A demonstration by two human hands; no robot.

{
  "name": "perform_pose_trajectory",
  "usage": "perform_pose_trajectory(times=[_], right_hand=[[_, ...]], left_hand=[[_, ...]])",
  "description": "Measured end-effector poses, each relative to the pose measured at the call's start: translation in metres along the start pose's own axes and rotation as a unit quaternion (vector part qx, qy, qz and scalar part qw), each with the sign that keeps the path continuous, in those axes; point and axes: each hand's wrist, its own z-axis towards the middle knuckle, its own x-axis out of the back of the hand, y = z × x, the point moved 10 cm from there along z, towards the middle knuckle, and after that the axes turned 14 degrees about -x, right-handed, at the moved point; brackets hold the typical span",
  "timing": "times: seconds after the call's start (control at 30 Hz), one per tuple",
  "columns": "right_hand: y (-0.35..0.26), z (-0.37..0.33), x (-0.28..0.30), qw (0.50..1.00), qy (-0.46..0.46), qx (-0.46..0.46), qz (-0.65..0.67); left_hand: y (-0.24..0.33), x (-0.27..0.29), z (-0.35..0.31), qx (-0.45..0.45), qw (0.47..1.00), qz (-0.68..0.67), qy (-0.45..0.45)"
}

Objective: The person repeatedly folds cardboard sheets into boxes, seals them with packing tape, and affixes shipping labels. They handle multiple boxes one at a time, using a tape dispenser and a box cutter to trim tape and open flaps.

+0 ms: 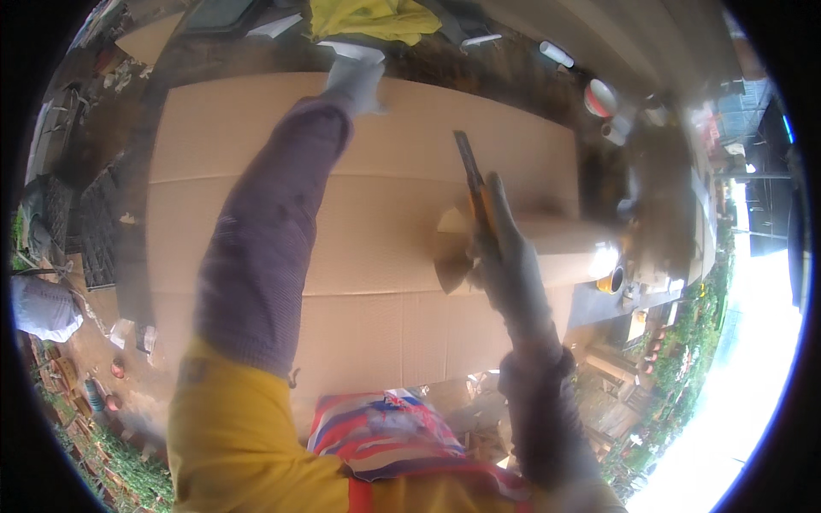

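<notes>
Okay so there's a big flat cardboard sheet [376, 231] with creases across it, spread out right in front of this person, and it takes up most of the view. Left hand [355, 85] is gloved and reaches way out to the far edge, right by a white scrap [349, 52]. Those fingers are too blurry for me to call, can't tell if they're pinching or just pressing down. Right hand [509, 256] is also gloved, fingers wrapped round a cutter knife [469, 171] with some orange on the handle, tip pointing away and up over the board. Just beside that hand there's a raised cardboard flap [455, 256]

What would worry me: the left arm lies right across the board, so a knife slip to the left could catch the sleeve [265, 231]. The flap could also snag the blade and send a cut off line, and if the left hand isn't really bearing down, the sheet could slide mid-stroke
</notes>
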Motion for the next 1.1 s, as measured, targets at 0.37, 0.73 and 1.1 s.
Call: perform_pose_trajectory(times=[0.37,0.73,1.1], right_hand=[[0.031,0.11,-0.054,0.981,0.044,-0.048,-0.185],[0.017,0.161,-0.087,0.96,0.05,-0.034,-0.274],[0.0,0.201,-0.094,0.957,-0.019,-0.069,-0.282]], left_hand=[[-0.003,-0.003,-0.002,0.03,0.971,-0.043,-0.234],[-0.008,-0.048,-0.009,0.043,0.949,-0.28,-0.138],[-0.005,-0.009,-0.022,0.116,0.951,-0.286,-0.015]])
